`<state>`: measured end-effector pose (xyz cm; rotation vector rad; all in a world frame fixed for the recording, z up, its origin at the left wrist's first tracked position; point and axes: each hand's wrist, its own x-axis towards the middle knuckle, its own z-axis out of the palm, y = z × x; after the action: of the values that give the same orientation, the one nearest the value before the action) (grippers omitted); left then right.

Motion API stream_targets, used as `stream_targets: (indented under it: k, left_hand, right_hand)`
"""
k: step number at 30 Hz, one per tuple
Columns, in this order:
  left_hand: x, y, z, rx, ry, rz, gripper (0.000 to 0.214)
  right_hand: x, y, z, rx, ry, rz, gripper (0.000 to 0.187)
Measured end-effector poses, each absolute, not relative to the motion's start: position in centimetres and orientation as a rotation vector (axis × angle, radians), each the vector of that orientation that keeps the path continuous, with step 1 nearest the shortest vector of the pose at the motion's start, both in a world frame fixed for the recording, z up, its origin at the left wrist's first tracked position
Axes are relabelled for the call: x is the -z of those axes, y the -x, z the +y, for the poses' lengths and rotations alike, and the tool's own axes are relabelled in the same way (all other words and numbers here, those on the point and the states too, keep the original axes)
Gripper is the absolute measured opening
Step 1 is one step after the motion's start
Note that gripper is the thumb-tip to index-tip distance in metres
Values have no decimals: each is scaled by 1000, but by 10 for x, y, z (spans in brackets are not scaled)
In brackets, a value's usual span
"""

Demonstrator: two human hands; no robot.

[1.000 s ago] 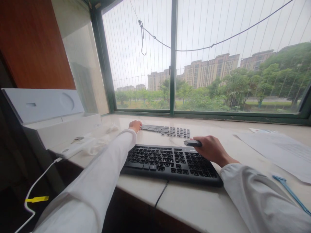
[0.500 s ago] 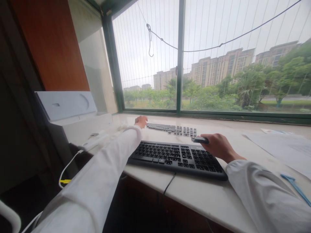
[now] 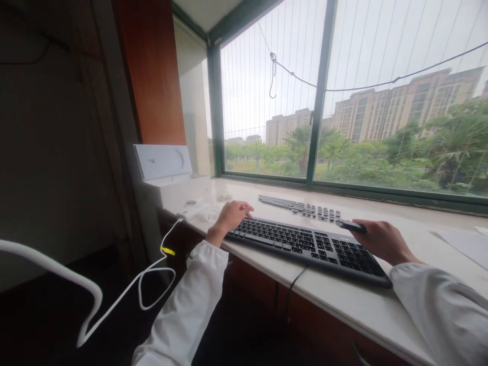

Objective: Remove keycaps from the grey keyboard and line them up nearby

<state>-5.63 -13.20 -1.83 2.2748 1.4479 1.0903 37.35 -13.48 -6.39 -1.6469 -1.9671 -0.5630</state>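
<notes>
A black keyboard (image 3: 305,245) lies on the pale stone sill (image 3: 343,302). Behind it, loose black keycaps (image 3: 301,206) are laid out in rows. My left hand (image 3: 230,217) rests at the keyboard's far left corner. Its fingers are curled together, and what they hold, if anything, is hidden. My right hand (image 3: 383,241) sits at the keyboard's right end, closed on a small flat black object (image 3: 351,225) that sticks out to the left of the fingers. White sleeves cover both arms.
A white box with a raised lid (image 3: 163,162) stands at the sill's left end. Beside it lies a white plug block (image 3: 193,210), its white cable with a yellow tag (image 3: 166,250) hanging to the floor. Paper sheets (image 3: 463,243) lie at the right. The barred window (image 3: 320,96) is behind.
My left hand has drawn back from the left end of the loose keycap rows to the keyboard's left corner. The view has swung left. My right hand keeps its grip on the black object.
</notes>
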Motion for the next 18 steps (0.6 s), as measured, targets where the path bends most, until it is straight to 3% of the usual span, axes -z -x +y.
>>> stream_targets:
  k: [9,18]
  left_hand:
    - [87,95,-157,-1470,-2181,1684,32]
    - [90,97,-160,-1341,-2152,1803,31]
  right_hand:
    - [70,-386,-133,554,1647,-1889,24]
    - [54,-356,-152,638,1521,-1697,31]
